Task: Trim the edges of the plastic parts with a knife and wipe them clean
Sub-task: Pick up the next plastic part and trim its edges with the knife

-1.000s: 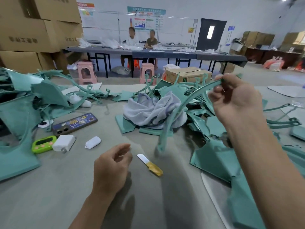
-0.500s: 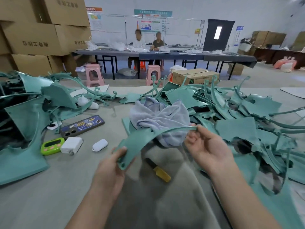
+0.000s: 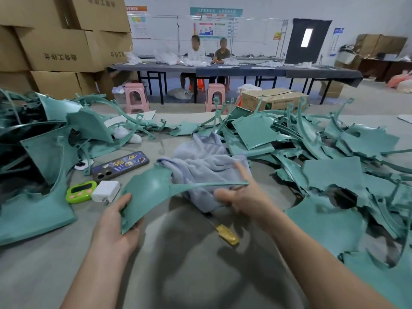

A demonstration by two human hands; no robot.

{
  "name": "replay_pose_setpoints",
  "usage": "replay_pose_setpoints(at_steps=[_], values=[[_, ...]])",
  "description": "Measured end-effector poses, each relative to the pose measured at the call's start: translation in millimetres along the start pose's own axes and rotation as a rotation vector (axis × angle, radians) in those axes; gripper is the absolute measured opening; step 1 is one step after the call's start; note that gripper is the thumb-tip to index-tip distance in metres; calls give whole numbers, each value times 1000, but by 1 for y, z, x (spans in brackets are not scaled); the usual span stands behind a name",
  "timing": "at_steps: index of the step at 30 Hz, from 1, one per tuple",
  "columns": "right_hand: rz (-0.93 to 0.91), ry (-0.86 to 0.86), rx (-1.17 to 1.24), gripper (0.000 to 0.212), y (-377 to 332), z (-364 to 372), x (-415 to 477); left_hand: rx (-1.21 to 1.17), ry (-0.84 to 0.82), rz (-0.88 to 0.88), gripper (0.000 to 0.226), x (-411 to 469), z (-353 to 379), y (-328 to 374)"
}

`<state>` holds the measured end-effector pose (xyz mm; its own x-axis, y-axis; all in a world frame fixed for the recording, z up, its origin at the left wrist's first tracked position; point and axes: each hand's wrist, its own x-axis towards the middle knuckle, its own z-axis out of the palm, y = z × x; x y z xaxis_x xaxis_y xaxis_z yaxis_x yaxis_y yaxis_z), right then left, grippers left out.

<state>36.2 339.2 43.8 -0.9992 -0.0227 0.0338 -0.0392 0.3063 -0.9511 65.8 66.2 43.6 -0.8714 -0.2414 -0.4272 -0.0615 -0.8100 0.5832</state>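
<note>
I hold a teal plastic part (image 3: 147, 192), wide at its left end and narrowing to a thin strip on the right, above the grey table. My left hand (image 3: 116, 221) grips its wide lower corner. My right hand (image 3: 243, 195) holds the thin end and also grips a fold of the pale lilac cloth (image 3: 205, 161) bunched behind the part. A knife with a yellow handle (image 3: 226, 236) lies on the table below my right hand, its blade partly hidden by the cloth.
Heaps of teal plastic parts (image 3: 330, 172) cover the right side, and more teal parts (image 3: 40, 157) the left. A phone (image 3: 120, 166), green timer (image 3: 81, 191) and white charger (image 3: 106, 191) lie left of centre. Cardboard boxes (image 3: 58, 47) stand behind; two people sit at a far table (image 3: 245, 71).
My right hand brought the long part down from high on the right. My left hand took its wide end. Now my right hand has closed on the cloth together with the strip.
</note>
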Motion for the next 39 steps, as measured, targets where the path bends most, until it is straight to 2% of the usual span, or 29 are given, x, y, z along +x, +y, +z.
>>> replay_pose_setpoints(at_steps=[2,3,4,6,7,8,10,11,12,13,14,15,16,17,18,19,21,22,24,26,28,30,31,32,35,37,39], values=[[-139,-37,-426,43,-3,10,7,37,-39,1,29,0,0,1],[-174,-24,-563,35,-6,13,15,50,-62,-17,40,0,0,1],[-182,-6,-667,39,-8,15,24,55,-78,-49,46,0,-1,1],[-205,71,-775,50,-16,13,41,53,-107,-145,36,-1,-3,2],[-202,160,-712,52,-21,7,51,57,-122,-193,26,-1,-4,2],[-160,277,-534,52,-28,-1,59,63,-130,-226,16,0,-5,3],[5,501,150,43,-46,-25,77,56,-140,-239,20,1,-6,5],[57,542,483,35,-59,-34,81,41,-147,-232,27,3,-8,5],[39,562,682,26,-66,-44,88,18,-148,-221,29,4,-9,5],[10,574,675,17,-73,-52,91,9,-153,-210,26,2,-8,6],[-46,557,561,17,-78,-57,90,6,-151,-195,18,3,-8,6],[-81,522,356,36,-80,-58,84,23,-158,-177,13,2,-6,5],[-99,502,141,56,-79,-58,76,48,-163,-156,19,4,-7,3],[-106,515,-57,67,-77,-54,66,80,-170,-144,28,5,-6,0],[-132,503,-209,65,-73,-47,53,96,-186,-124,34,6,-5,-3],[-125,440,-288,53,-67,-38,40,112,-203,-100,39,3,-4,-5],[-16,281,-327,17,-44,-16,14,122,-237,-48,43,-1,-2,-7],[49,221,-351,8,-31,-6,0,125,-251,-36,43,-2,-1,-6],[131,201,-381,17,-8,8,-23,130,-264,-41,42,-4,-3,-4],[127,316,-237,16,-3,11,-32,122,-238,-47,43,-2,-6,-1],[-34,576,-94,15,-13,3,-35,68,-157,-32,37,3,-7,3],[-226,770,-242,15,-29,-2,-44,7,-67,20,21,5,-6,9],[-276,759,-335,18,-33,-2,-49,-14,-38,54,17,6,-6,10],[-272,668,-441,22,-35,-1,-54,-20,-29,78,16,7,-6,9],[24,130,-876,37,-28,13,-69,14,-136,101,20,11,-6,1],[40,-69,-1061,27,-21,21,-77,40,-217,141,27,10,-3,-5],[-25,-122,-1133,12,-20,25,-82,90,-284,207,35,10,-2,-9]])
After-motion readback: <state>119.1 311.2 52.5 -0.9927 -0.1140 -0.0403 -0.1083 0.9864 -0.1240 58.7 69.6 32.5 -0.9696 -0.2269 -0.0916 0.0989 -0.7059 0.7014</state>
